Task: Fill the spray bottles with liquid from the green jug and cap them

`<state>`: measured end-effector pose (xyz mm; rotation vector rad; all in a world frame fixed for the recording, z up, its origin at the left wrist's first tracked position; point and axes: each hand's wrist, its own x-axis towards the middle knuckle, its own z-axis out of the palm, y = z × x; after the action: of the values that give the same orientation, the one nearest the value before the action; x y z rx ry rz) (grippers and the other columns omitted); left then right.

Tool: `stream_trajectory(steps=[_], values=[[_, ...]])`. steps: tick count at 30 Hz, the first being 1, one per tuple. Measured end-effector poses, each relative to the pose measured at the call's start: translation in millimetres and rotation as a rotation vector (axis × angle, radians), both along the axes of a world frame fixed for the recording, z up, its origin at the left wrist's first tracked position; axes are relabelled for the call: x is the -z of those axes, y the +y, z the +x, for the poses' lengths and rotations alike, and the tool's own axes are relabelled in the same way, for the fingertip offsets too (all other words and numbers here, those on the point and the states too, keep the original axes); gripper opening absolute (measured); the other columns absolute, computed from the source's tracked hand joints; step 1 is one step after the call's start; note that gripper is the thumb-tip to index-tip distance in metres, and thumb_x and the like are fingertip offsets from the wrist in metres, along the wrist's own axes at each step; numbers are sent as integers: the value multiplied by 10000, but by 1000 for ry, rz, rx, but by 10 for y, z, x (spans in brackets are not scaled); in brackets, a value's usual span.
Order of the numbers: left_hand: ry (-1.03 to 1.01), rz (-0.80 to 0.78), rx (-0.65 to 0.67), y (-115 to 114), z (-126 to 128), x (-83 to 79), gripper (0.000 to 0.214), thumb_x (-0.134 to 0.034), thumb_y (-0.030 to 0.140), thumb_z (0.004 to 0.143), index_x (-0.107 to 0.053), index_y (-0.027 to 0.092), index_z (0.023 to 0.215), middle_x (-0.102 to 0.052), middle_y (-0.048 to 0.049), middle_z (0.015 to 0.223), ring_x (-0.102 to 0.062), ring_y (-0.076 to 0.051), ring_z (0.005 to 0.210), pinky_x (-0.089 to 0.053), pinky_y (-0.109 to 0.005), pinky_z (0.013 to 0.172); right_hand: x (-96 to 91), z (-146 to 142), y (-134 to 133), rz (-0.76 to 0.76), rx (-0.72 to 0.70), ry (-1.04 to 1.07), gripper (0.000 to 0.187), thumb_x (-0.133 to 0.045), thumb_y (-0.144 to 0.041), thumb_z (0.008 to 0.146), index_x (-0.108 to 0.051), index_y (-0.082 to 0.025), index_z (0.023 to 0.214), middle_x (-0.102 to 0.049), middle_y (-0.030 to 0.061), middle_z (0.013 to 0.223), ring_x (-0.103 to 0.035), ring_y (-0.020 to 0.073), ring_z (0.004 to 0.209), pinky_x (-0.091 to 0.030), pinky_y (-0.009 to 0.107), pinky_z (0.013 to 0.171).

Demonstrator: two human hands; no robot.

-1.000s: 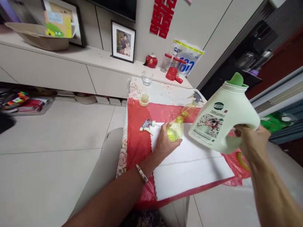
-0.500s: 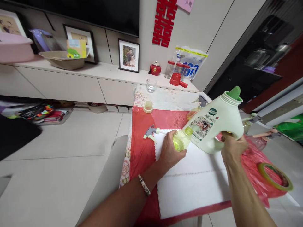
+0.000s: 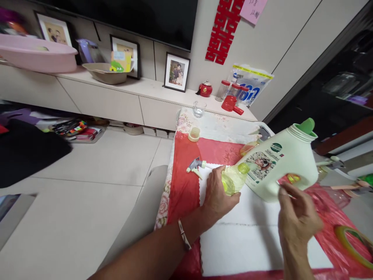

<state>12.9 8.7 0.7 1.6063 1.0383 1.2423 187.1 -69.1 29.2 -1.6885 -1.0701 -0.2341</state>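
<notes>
My left hand (image 3: 219, 194) is closed around a clear yellow-green spray bottle (image 3: 236, 178), tilted, its neck uncovered. Close beside it stands a large pale green detergent jug (image 3: 279, 159), a green spout showing at its open mouth. My right hand (image 3: 298, 214) is just in front of the jug's handle, off it, with loosely curled fingers and nothing visible in them. A grey and green spray trigger head (image 3: 196, 166) lies left of the bottle, its tube on the white cloth (image 3: 233, 249). Farther back sits a pale cap (image 3: 194, 134).
Another spray bottle (image 3: 249, 147) is partly hidden behind the jug. A tape roll (image 3: 345, 237) lies on red plastic at the right. A glass cup (image 3: 199, 109) stands at the table's back, near the cabinet (image 3: 163, 112) with jars and frames.
My right hand has let go of the jug's handle and drawn back toward me. My left hand still holds the bottle. The whole view has shifted.
</notes>
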Motion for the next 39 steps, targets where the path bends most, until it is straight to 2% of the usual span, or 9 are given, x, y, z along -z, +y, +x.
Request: stream_trajectory(steps=[2,5,9,14,20,25,29,35,39], values=[[-12,56,-59,-20,-24,-23,815,-768,125,618,-389,241,1330,-572,-116,1267,-568,-332,1213,-485,-523,1067,5,-113,128,-98,-179,-14,331,-617,-446,901,-689,-188,1095,-665,85,1090,-641,215,970,-535,367,858],[-40,141,-132,-37,-63,-52,803,-765,145,645,-379,241,1342,-569,-119,1261,-574,-324,1204,-496,-509,1060,-2,-232,422,-258,-424,-60,279,-586,-447,903,-714,-208,966,-680,66,1018,-637,205,934,-539,337,807],[-54,188,-207,-25,-107,-69,803,-764,151,659,-376,230,1358,-561,-131,1272,-565,-332,1211,-481,-515,1071,48,-342,815,-437,-608,-149,322,-571,-476,921,-681,-182,851,-660,59,905,-605,189,878,-519,349,823],[-61,192,-279,11,-129,-68,796,-753,130,668,-371,224,1360,-552,-147,1295,-560,-336,1219,-482,-541,1067,194,-383,1065,-658,-638,-167,339,-572,-456,994,-630,-144,1113,-628,59,1049,-613,147,898,-552,322,812],[-66,175,-275,-4,-126,-86,760,-770,174,693,-385,231,1346,-560,-154,1285,-569,-349,1218,-513,-563,1034,259,-299,1083,-735,-641,-159,338,-575,-434,995,-623,-153,1178,-612,71,1152,-614,180,985,-559,350,861],[-88,166,-258,-19,-120,-82,809,-762,123,658,-381,239,1363,-558,-147,1315,-565,-347,1245,-502,-547,1066,155,-238,1151,-679,-629,-146,334,-595,-436,984,-627,-124,1099,-625,46,1013,-617,146,865,-560,310,774],[-71,125,-274,-1,-102,-62,801,-737,89,643,-394,220,1356,-574,-139,1282,-585,-328,1200,-517,-533,1031,-26,-231,1133,-487,-532,-78,330,-597,-453,977,-627,-125,959,-614,18,869,-585,112,752,-527,272,714],[-5,32,-229,51,-36,-1,776,-748,77,629,-406,191,1316,-583,-133,1238,-583,-317,1190,-506,-515,1029,-527,-280,908,-116,-357,99,335,-659,-491,875,-615,-159,879,-587,-9,692,-517,108,554,-420,232,506],[22,-87,-96,59,-3,27,783,-777,76,616,-415,190,1301,-581,-128,1254,-571,-316,1223,-483,-499,1060,-917,-376,730,28,-363,147,298,-704,-442,849,-607,-168,914,-592,-15,695,-552,114,547,-468,244,517]])
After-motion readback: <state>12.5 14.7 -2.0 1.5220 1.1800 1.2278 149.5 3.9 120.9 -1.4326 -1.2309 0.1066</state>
